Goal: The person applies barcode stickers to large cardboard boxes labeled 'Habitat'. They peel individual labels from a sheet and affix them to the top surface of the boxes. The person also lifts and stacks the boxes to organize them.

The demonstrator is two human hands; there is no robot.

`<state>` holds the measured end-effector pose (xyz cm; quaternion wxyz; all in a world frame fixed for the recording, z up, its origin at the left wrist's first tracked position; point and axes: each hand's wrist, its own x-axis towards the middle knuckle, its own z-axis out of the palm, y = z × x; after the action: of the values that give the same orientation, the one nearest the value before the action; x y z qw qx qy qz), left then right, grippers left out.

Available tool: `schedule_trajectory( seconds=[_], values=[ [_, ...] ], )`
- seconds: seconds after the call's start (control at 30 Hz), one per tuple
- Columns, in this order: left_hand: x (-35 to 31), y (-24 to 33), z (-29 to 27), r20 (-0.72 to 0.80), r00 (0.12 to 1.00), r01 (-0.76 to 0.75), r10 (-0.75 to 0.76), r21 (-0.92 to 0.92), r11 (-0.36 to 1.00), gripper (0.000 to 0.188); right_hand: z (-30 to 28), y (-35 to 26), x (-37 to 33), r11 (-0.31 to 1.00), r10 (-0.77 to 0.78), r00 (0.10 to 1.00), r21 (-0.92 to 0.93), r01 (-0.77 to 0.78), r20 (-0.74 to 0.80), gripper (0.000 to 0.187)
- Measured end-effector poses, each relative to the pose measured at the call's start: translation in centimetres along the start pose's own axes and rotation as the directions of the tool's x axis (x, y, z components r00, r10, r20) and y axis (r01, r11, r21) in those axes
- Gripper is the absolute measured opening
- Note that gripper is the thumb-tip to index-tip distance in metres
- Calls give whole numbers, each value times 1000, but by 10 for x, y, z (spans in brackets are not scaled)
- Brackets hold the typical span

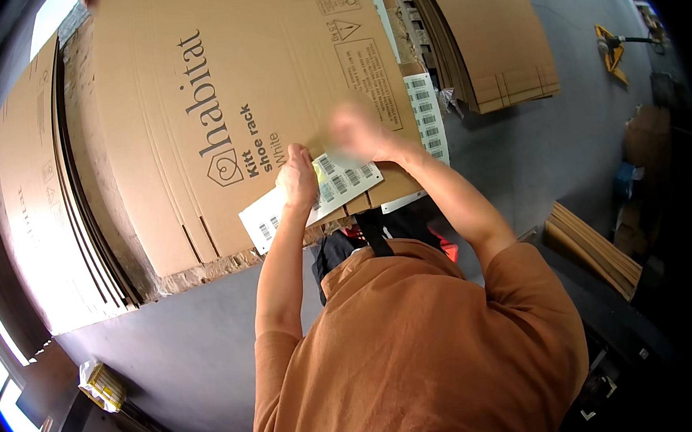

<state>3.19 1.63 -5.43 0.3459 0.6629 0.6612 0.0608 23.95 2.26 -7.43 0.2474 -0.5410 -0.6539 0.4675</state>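
Observation:
A large flat brown cardboard carton (153,142) with dark printing lies in front of me on a stack. Over its near edge, my left hand (298,179) grips a white sheet of barcode labels (265,225), its fingers curled at the sheet's upper edge. My right hand (358,134) is just above the sheet's right part, smeared by motion. Its fingers cannot be made out, nor whether it holds a label. More barcode label sheets (427,116) stick out along the carton's right edge.
Further stacks of flat cardboard stand at the left (35,192) and the upper right (494,34). A yellow hand-truck-like frame (611,53) is on the grey floor far right. Folded cardboard (592,249) leans at the lower right. A yellow, plastic-wrapped object (103,387) is at the lower left.

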Motion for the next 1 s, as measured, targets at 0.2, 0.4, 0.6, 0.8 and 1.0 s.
schedule_trajectory(
  seconds=[0.2,0.4,0.6,0.8,1.0],
  values=[
    [0,-4,3,-19,1000,-14,13,-40,999,19,1,6,1,996,-12,1000,87,10,19,13],
    [2,-5,8,-43,999,-8,9,31,999,18,-26,-34,12,987,-160,984,15,162,-80,12],
    [-3,-10,20,-7,963,-270,271,74,960,18,-39,29,55,977,-105,982,-201,72,-158,14],
    [5,-6,26,53,910,-415,412,188,890,55,-17,32,71,972,183,961,-109,-209,-208,13],
    [15,10,27,191,951,-287,242,263,921,61,-9,34,72,944,311,923,-40,-328,-229,10]
  ],
)
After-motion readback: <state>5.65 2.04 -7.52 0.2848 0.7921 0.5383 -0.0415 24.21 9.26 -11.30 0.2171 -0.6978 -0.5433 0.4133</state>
